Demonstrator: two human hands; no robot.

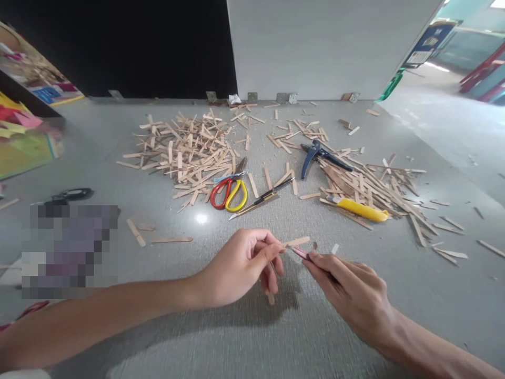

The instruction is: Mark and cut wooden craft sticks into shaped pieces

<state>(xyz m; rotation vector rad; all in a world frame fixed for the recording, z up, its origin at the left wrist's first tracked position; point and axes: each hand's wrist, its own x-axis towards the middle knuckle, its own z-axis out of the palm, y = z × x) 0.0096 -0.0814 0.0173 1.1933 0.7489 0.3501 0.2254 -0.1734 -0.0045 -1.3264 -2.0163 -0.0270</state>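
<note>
Between the thumb and fingers of my left hand (pixel 252 260) is a small wooden craft stick (pixel 298 241), its free end pointing right. Another bit of stick (pixel 270 298) shows below those fingers; how it is held is hidden. My right hand (pixel 349 287) is closed around a slim pink tool with a metal tip (pixel 300 253), mostly covered by the fingers, so its exact kind is unclear. The tip meets or nearly meets the stick just right of my left fingertips. Beyond my hands lie scissors (pixel 236 195) with one red and one yellow handle loop.
A heap of craft sticks (pixel 189 147) spreads at the back left, longer sticks (pixel 366 184) at the right. Nearby are a yellow-handled cutter (pixel 361 209), a dark blue clamp-like tool (pixel 313 155) and a thin dark pen-like tool (pixel 272 192). A black and white panel (pixel 307 47) stands behind.
</note>
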